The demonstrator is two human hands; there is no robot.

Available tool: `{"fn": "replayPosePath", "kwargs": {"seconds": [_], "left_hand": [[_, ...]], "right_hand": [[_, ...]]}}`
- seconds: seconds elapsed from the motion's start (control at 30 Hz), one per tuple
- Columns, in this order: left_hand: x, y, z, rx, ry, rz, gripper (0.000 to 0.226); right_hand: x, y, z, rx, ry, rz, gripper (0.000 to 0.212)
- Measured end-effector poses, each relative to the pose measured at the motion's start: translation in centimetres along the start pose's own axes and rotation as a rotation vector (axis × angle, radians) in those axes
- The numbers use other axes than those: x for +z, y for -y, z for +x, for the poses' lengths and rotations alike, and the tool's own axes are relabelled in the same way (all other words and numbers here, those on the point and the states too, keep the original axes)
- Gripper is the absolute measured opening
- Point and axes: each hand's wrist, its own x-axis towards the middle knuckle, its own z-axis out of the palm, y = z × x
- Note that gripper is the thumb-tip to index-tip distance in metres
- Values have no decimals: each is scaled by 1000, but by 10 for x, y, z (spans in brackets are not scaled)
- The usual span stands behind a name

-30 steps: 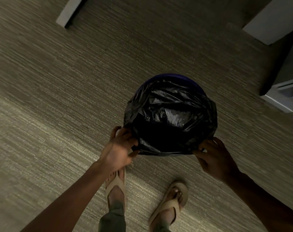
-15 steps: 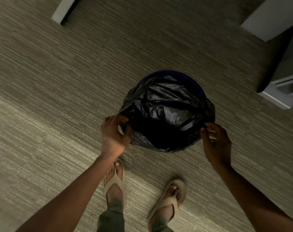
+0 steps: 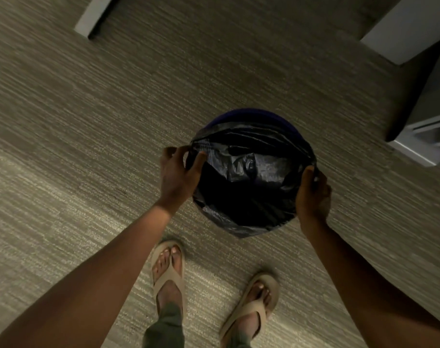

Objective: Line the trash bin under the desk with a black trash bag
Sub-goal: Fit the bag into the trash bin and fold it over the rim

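A round dark blue trash bin [image 3: 251,114] stands on the carpet in front of my feet. A black trash bag [image 3: 246,172] lies over its mouth, stretched across most of the rim, with only the far blue edge showing. My left hand [image 3: 178,174] pinches the bag's edge at the bin's left side. My right hand [image 3: 313,192] grips the bag's edge at the right side. The inside of the bin is hidden by the bag.
Grey striped carpet [image 3: 113,121] covers the floor. A white desk leg or panel [image 3: 93,16] is at the top left. A white furniture panel [image 3: 404,28] and a grey drawer unit [image 3: 425,131] stand at the right. My two sandalled feet [image 3: 168,270] are just below the bin.
Both hands have slid up along the bin's sides from its near edge, drawing the bag's edge wider over the rim. The bag now looks tauter across the top.
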Motion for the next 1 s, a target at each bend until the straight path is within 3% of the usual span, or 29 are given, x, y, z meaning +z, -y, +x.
{"fn": "replayPosePath", "kwargs": {"seconds": [0.1,0.2,0.37,0.43,0.53,0.63,0.73,0.8,0.87,1.0], "left_hand": [[-3,-11,12,66,-45,28,71],[2,-24,25,165,35,102,63],[14,-43,50,184,132,240,57],[16,-53,63,152,147,288,57],[19,-65,84,-22,227,275,61],[20,-72,97,-181,222,170,55],[22,-75,93,-10,-62,170,35],[25,-76,85,222,-120,213,32],[32,-70,83,395,-30,287,44],[35,-60,92,449,235,328,60]], "right_hand": [[-6,7,4,-207,-148,-103,68],[-3,17,13,-354,-15,-34,63],[1,40,39,-300,165,-97,56],[3,49,50,-215,188,-185,59],[3,57,63,-134,74,-269,70],[0,59,60,-349,-85,-267,63],[3,62,57,-607,13,-239,57],[9,68,62,-580,196,-287,58],[14,74,71,-512,279,-369,62],[20,91,86,-373,240,-546,72]]}}
